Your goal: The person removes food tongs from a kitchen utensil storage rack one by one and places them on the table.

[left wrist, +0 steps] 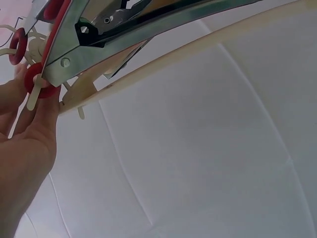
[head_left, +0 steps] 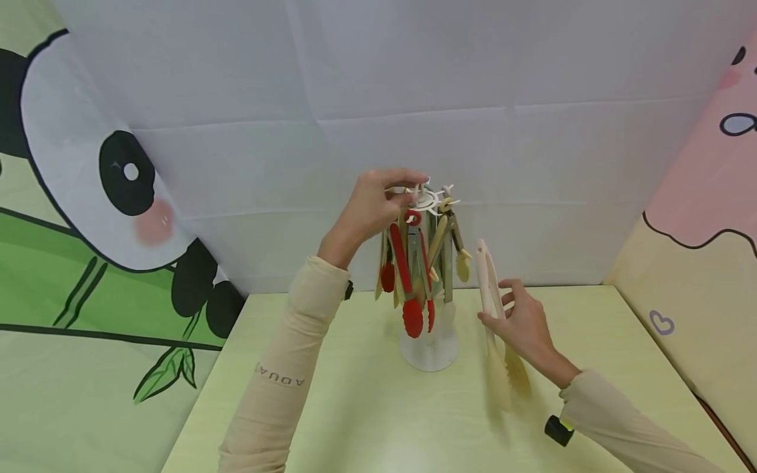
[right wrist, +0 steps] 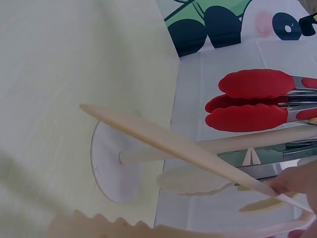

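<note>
White plastic, by its look, forms the hook-topped stand with a round base (head_left: pixel 428 358) on the pale yellow desk (head_left: pixel 355 420). In the head view, the person's left grip (head_left: pixel 375 203) pinches the stand's top between thumb and fingers. Red-and-silver metal tongs (head_left: pixel 412 319) hang among other utensils around the stand. The right grip (head_left: pixel 523 328) pinches the pale cream long-armed tongs (head_left: pixel 497 374), which are to the stand's right and apart from it, joined end upward, arms spread.

In the left wrist view, the fingers lie behind a red ring (left wrist: pixel 29 74) hooked on the stand; a beige strip-like utensil (left wrist: pixel 188 51) slants away from the stand's top.

In the right wrist view, the cream tongs cross in front of the stand's post, one arm showing a scalloped edge.

The step in hand appears to be handling the cream tongs beside the stand while its top is steadied; whether for hanging or laying down, I cannot tell. The next move probably calls for a steady stand and a controlled turn of the tongs, clear of the utensils around it.
</note>
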Demonstrator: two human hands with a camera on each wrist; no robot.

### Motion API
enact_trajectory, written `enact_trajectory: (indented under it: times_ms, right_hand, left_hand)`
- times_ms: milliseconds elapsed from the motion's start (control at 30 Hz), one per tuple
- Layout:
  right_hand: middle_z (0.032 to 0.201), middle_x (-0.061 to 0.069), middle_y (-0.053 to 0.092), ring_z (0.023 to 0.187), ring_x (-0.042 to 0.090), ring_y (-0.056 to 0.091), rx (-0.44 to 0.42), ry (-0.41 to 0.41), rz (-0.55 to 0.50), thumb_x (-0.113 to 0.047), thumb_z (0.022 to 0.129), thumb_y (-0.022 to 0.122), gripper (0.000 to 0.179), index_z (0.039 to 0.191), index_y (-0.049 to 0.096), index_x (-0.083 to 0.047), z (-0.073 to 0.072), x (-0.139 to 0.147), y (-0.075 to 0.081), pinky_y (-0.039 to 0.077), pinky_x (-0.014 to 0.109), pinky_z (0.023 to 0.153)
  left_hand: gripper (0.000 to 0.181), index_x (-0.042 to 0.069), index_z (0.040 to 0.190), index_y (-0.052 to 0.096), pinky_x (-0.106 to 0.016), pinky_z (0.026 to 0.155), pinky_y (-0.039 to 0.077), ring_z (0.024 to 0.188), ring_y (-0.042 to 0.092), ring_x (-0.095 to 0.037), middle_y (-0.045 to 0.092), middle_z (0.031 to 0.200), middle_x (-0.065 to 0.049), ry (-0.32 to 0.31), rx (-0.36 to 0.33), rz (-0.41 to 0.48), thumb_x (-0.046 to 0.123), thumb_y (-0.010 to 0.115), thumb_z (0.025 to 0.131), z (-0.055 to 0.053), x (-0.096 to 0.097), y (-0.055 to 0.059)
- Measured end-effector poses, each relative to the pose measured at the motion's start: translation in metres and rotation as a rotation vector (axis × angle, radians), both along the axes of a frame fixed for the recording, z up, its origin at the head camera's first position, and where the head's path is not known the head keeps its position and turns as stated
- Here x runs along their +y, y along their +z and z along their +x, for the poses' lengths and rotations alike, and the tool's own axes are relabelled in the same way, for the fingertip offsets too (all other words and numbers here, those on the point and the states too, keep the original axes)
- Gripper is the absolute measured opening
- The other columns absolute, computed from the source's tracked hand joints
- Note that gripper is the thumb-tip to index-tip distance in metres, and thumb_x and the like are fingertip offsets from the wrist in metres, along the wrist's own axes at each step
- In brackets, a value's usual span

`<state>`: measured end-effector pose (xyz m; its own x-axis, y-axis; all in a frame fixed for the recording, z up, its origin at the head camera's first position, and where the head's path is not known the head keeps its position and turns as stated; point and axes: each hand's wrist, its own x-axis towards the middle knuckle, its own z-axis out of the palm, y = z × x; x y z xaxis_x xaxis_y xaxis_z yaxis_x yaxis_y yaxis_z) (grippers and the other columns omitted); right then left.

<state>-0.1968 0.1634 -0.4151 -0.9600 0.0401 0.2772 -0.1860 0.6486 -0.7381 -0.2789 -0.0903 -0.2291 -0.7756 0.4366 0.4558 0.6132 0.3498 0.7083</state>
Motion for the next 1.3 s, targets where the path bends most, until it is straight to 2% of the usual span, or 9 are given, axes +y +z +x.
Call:
enact_trajectory:
  times_ms: [200, 333, 667, 1000, 1300]
  right_hand:
    - [0.093, 0.020, 0.061, 0.068, 0.024, 0.063, -0.034, -0.003, 0.023, -0.019, 0.073, 0.078, 0.061, 0.121, 0.045, 0.000, -0.001, -0.002, -0.006, 0.048, 0.032, 0.054]
    - [0.091, 0.019, 0.061, 0.066, 0.023, 0.061, -0.050, -0.007, 0.037, -0.019, 0.073, 0.079, 0.062, 0.121, 0.045, 0.000, -0.002, -0.002, -0.009, 0.047, 0.031, 0.053]
    - [0.090, 0.019, 0.060, 0.074, 0.028, 0.056, -0.077, -0.008, 0.076, -0.020, 0.072, 0.079, 0.060, 0.117, 0.044, -0.001, -0.005, -0.006, -0.018, 0.045, 0.034, 0.056]
    - [0.087, 0.018, 0.060, 0.072, 0.027, 0.056, -0.083, 0.007, 0.092, -0.020, 0.073, 0.079, 0.060, 0.117, 0.045, 0.001, -0.009, -0.008, -0.029, 0.044, 0.034, 0.056]
    - [0.088, 0.020, 0.058, 0.069, 0.026, 0.055, -0.151, 0.014, 0.099, -0.019, 0.074, 0.077, 0.060, 0.117, 0.043, 0.004, -0.010, -0.009, -0.037, 0.045, 0.034, 0.054]
  left_hand:
    - [0.032, 0.004, 0.116, 0.067, -0.024, 0.078, 0.052, 0.096, 0.064, -0.015, 0.065, 0.115, -0.012, 0.008, 0.066, -0.044, -0.007, 0.061, 0.087, 0.001, 0.000, 0.000]
    - [0.032, 0.005, 0.117, 0.066, -0.024, 0.083, 0.050, 0.100, 0.062, -0.015, 0.065, 0.116, -0.012, 0.037, 0.075, -0.081, -0.005, 0.061, 0.088, 0.003, 0.001, 0.001]
    - [0.031, 0.008, 0.117, 0.067, -0.024, 0.077, 0.051, 0.101, 0.061, -0.013, 0.066, 0.113, -0.008, 0.105, 0.132, -0.138, -0.002, 0.061, 0.089, 0.007, 0.003, 0.003]
    - [0.029, 0.003, 0.115, 0.068, -0.025, 0.083, 0.051, 0.102, 0.062, -0.016, 0.067, 0.112, -0.010, 0.138, 0.202, -0.133, -0.004, 0.061, 0.088, 0.014, 0.004, 0.002]
    - [0.029, 0.003, 0.115, 0.068, -0.024, 0.074, 0.051, 0.100, 0.064, -0.017, 0.068, 0.111, -0.010, 0.175, 0.272, -0.158, -0.004, 0.063, 0.087, 0.017, 0.007, 0.001]
